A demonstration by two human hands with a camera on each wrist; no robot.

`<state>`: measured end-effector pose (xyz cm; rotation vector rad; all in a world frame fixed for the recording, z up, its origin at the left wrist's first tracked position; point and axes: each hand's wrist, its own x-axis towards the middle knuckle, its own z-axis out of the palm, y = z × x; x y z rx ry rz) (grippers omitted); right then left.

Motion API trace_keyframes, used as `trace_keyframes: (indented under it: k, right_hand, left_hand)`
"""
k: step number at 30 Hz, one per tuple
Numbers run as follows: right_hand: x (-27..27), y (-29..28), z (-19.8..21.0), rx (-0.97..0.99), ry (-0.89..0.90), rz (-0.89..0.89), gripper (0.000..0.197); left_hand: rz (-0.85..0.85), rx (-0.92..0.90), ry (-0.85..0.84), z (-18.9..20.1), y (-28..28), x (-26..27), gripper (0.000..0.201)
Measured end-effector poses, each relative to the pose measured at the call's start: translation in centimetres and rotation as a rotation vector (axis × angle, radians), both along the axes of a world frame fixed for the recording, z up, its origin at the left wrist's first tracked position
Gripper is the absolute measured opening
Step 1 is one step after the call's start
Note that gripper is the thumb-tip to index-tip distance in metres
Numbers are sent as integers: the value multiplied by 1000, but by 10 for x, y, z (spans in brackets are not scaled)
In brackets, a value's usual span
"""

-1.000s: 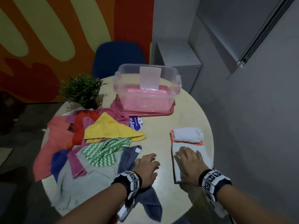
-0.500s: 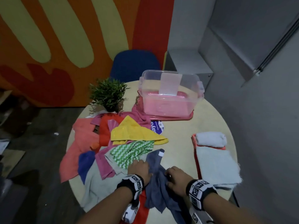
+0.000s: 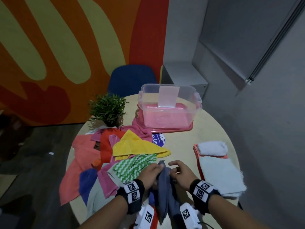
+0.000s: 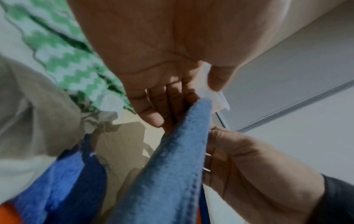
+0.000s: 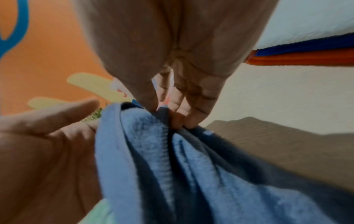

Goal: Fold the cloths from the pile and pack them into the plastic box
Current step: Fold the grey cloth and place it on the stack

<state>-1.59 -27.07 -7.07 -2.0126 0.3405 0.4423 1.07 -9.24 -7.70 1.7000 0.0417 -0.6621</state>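
A grey-blue cloth [image 3: 165, 187] hangs bunched over the table's near edge, held up between both hands. My left hand [image 3: 151, 172] pinches its top edge between thumb and fingers [image 4: 153, 116]. My right hand [image 3: 178, 172] pinches a fold just beside it [image 5: 172, 119]. The loose pile lies to the left, with a yellow cloth [image 3: 135, 144] and a green zigzag cloth [image 3: 132, 166] on top. The clear plastic box [image 3: 196, 103] stands at the far side on a pink lid and shows pink inside. A folded stack [image 3: 221, 174] with a rolled white towel [image 3: 212, 147] lies at the right.
The round beige table [image 3: 189, 142] has a potted plant [image 3: 107, 109] at its far left and a blue sticker [image 3: 157, 139] near the middle. Beyond the table stand a blue chair [image 3: 132, 78] and a grey cabinet [image 3: 183, 76]. A grey wall runs along the right.
My right hand left the folded stack and came over to the grey-blue cloth. Both hands took hold of that cloth and lifted it off the table.
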Motion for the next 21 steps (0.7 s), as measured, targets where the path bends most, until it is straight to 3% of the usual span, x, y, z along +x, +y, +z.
trace_keyframes:
  k: [5,10,14,16,17,19,21]
  right_hand:
    - [13,12,33,-5,-231,-10,29]
    - [29,-2,60,-121,-408,-25,36]
    - [34,-23,78,-291,-379,-30,45]
    - [36,-34,83,-373,-381,-76,41]
    - [37,-38,85,-415,-400,-83,36]
    - [39,-44,91,-499,-445,-52,26]
    - [39,-49,97,-563,-476,-25,20]
  left_hand:
    - [-117,229,-214,10,1,16,19]
    - [34,347,-395,37,15,36,15]
    - [181,289,-387,65,28,59,16]
    - [95,316,-476,82,33,61,5]
    - [-7,382,-554,89,36,61,13]
    - [-265,631,-716,98,40,57,29]
    - [-374,816,-820,102,43,58,25]
